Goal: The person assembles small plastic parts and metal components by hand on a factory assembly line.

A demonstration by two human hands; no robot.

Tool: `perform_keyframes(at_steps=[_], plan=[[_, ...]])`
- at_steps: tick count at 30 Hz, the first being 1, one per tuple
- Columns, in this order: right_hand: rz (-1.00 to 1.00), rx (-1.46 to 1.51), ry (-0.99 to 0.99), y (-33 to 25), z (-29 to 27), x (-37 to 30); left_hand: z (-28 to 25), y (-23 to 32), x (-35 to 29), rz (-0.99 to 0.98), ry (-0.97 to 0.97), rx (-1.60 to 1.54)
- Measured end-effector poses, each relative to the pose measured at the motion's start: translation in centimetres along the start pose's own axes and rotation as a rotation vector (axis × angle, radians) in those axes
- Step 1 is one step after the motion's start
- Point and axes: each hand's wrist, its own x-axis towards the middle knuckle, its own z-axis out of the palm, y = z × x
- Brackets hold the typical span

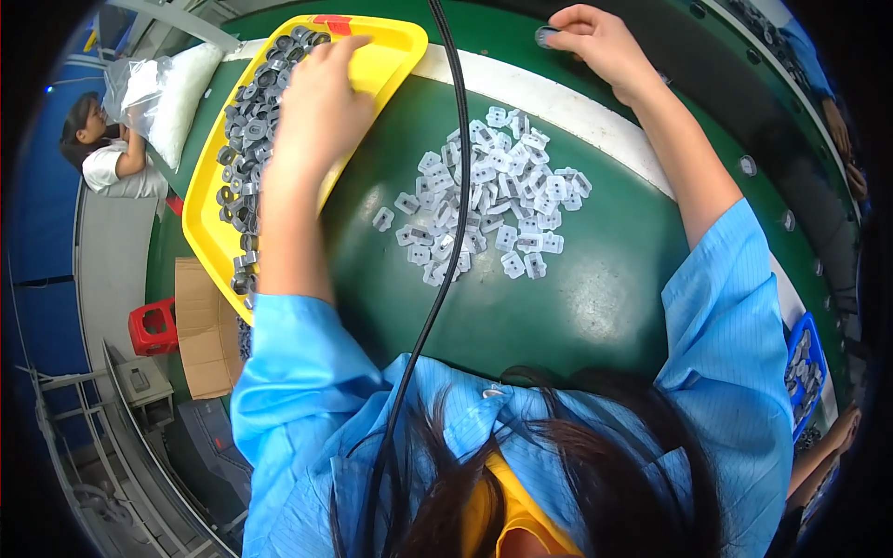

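Observation:
My right hand (603, 48) is raised at the far side of the work surface. Its thumb and fingertips pinch a small grey round part (545, 37). Over the far end of a yellow tray (395, 65) reaches my left hand (326, 98), smeared by motion. Its fingertips point toward dark grey ring-shaped parts (253, 130) heaped along the tray's left side; whether they hold one is hidden. Between my arms, a loose pile of pale translucent plastic pieces (507, 181) lies on the green table (595, 307).
A black cable (462, 139) hangs across the view before the pile. Beyond a white rail (577, 121) runs a green belt (763, 191) carrying scattered pieces. A blue bin (807, 377) of parts stands right. Another person (116, 158) sits far left, by a red stool (153, 327) and cardboard (203, 325).

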Motion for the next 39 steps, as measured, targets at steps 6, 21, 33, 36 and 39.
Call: perform_keyframes(at_steps=[6, 21, 33, 36, 39], plan=[[-0.201, -0.261, 0.267, -0.9, -0.5, -0.2, -0.4, -6.5, 0.4, -0.004, -0.344, -0.05], [-0.62, -0.614, -0.436, -1.5, 3.3, -4.3, -1.7, -0.5, 1.6, -0.342, -0.029, -1.154], [-0.464, -0.858, -0.241, -3.2, 3.4, -5.3, 1.1, 3.6, -2.1, -0.46, -0.194, -1.553], [-0.636, -0.701, -0.211, -1.8, 4.0, -5.4, 1.9, 5.3, -1.3, -0.272, 0.026, -0.885], [-0.654, -0.615, -0.198, -0.7, 4.0, -4.3, 2.9, 6.5, -0.3, -0.112, 0.154, -0.552]])
